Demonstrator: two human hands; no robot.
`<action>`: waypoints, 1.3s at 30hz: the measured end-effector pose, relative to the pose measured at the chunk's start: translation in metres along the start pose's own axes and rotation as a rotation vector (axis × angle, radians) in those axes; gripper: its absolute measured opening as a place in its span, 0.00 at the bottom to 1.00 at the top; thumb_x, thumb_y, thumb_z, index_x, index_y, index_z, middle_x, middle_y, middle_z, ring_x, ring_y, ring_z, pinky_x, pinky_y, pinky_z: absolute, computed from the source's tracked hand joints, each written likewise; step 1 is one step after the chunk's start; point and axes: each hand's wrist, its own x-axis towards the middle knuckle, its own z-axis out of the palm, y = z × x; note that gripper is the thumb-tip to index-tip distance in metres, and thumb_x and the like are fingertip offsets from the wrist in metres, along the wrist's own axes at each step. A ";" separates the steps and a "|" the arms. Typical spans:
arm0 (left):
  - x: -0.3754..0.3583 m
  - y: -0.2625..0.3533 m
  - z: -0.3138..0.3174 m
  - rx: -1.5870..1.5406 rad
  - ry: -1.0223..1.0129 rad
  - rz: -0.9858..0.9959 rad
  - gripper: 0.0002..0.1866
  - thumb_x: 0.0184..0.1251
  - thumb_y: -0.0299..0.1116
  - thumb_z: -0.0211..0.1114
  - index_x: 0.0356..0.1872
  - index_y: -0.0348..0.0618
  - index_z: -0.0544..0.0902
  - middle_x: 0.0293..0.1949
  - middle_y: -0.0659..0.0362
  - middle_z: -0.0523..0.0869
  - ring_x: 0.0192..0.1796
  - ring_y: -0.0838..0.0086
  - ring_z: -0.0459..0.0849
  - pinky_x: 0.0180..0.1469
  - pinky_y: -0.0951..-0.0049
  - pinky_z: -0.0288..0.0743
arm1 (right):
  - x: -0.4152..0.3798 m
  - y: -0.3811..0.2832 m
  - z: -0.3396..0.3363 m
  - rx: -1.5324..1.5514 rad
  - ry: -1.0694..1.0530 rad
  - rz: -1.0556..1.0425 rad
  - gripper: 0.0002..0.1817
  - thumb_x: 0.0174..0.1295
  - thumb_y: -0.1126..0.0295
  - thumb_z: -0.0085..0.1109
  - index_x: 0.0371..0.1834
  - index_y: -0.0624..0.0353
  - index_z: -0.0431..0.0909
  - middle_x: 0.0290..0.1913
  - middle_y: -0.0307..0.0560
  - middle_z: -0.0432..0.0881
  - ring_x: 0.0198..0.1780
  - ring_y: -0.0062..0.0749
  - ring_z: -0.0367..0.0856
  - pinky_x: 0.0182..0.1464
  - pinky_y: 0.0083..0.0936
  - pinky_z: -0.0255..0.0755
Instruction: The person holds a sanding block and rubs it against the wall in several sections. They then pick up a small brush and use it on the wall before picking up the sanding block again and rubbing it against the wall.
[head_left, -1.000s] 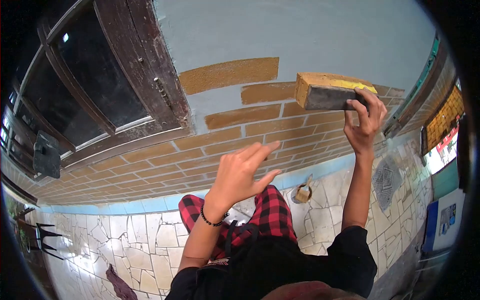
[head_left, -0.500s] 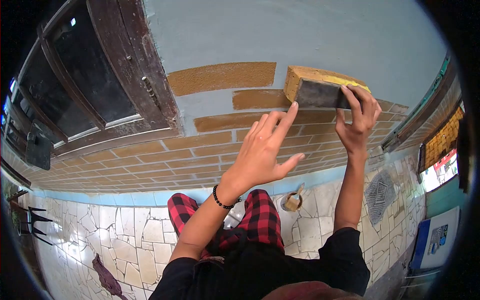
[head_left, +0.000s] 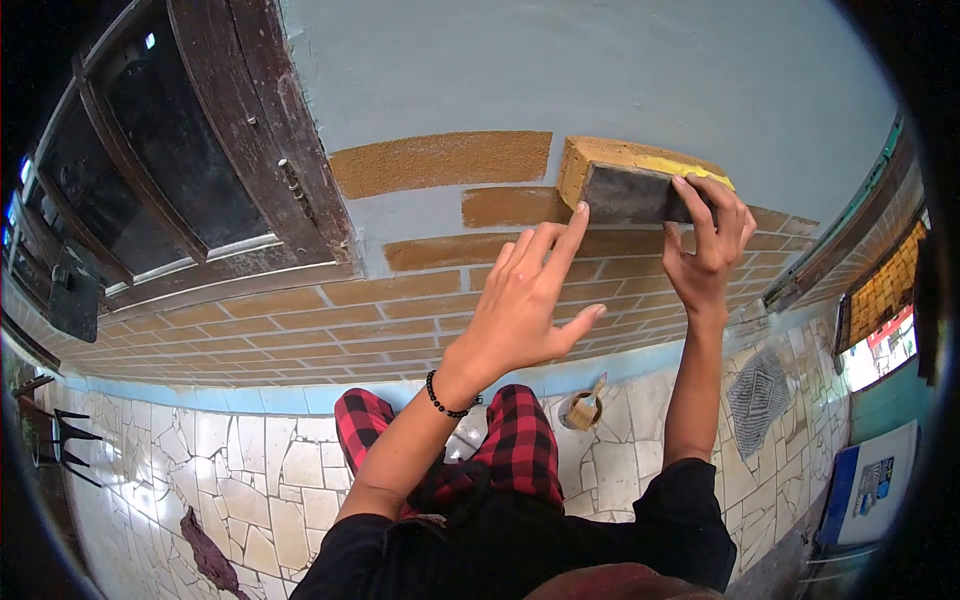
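My right hand (head_left: pixel 712 225) grips the right end of a sponge block (head_left: pixel 632 196) that has a dark, flat backing and a strip of bright yellow along its upper edge. The block's tan foam side lies against the grey wall (head_left: pixel 600 75), level with the upper rows of brown brick shapes (head_left: pixel 440 164). My left hand (head_left: pixel 530 290) is open, thumb spread and index finger stretched to the block's lower left corner. A beaded bracelet circles my left wrist.
On the tiled floor by the wall stands a small pot (head_left: pixel 580 410) with a paintbrush (head_left: pixel 594 398) in it. A dark-framed window (head_left: pixel 180 150) is at left. A grey mat (head_left: pixel 757 400), a dark cloth (head_left: pixel 210 555) and a black stool (head_left: pixel 72 442) are on the floor.
The sponge block and my right hand have shifted slightly left and down in view. My left hand keeps nearly the same pose, its index finger at the block's corner.
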 end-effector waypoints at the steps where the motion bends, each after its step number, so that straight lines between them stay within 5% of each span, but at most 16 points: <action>1: 0.001 0.000 0.000 -0.001 -0.001 0.000 0.55 0.59 0.41 0.81 0.85 0.33 0.62 0.58 0.42 0.80 0.60 0.47 0.80 0.67 0.52 0.74 | 0.000 0.000 0.000 0.001 0.001 0.001 0.42 0.43 0.81 0.77 0.68 0.40 0.84 0.62 0.35 0.83 0.65 0.38 0.79 0.69 0.48 0.65; 39: 0.001 -0.007 0.003 0.004 0.003 0.014 0.57 0.59 0.42 0.80 0.85 0.30 0.58 0.57 0.43 0.80 0.57 0.50 0.80 0.63 0.54 0.73 | 0.000 -0.003 0.005 -0.019 -0.005 0.002 0.42 0.44 0.82 0.76 0.68 0.40 0.85 0.62 0.36 0.83 0.65 0.39 0.79 0.70 0.49 0.65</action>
